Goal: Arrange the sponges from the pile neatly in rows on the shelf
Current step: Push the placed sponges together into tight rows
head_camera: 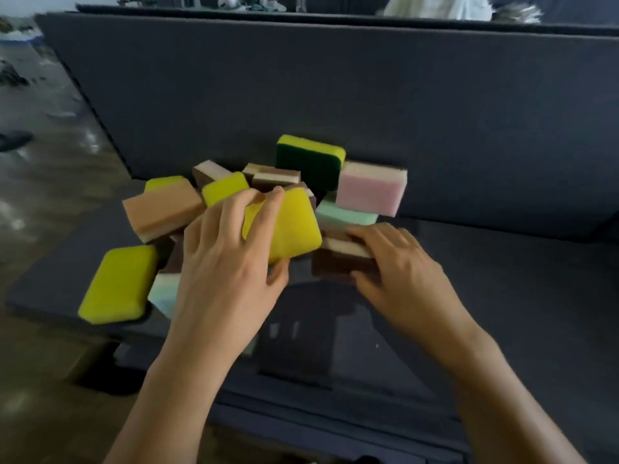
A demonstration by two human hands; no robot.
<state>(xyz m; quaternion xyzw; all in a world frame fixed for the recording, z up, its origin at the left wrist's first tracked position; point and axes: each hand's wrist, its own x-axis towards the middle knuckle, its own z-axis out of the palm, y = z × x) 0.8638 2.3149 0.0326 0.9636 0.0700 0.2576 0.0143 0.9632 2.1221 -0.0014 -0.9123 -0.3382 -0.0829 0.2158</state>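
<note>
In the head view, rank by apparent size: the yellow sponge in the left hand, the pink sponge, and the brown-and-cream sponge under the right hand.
1. Yellow sponge, held in the left hand, and pink sponge: look alike; not ranked.
2. Brown-and-cream sponge: smallest, though the right hand partly covers it.

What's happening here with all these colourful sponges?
A person is sorting a jumbled pile of sponges on a dark shelf. The left hand has its grip around a yellow sponge at the middle of the pile, while the right hand is closed on a brown-and-white sponge beside it. The others, among them a pink sponge and a green-backed sponge, lie at all angles; no neat rows show yet.
</note>
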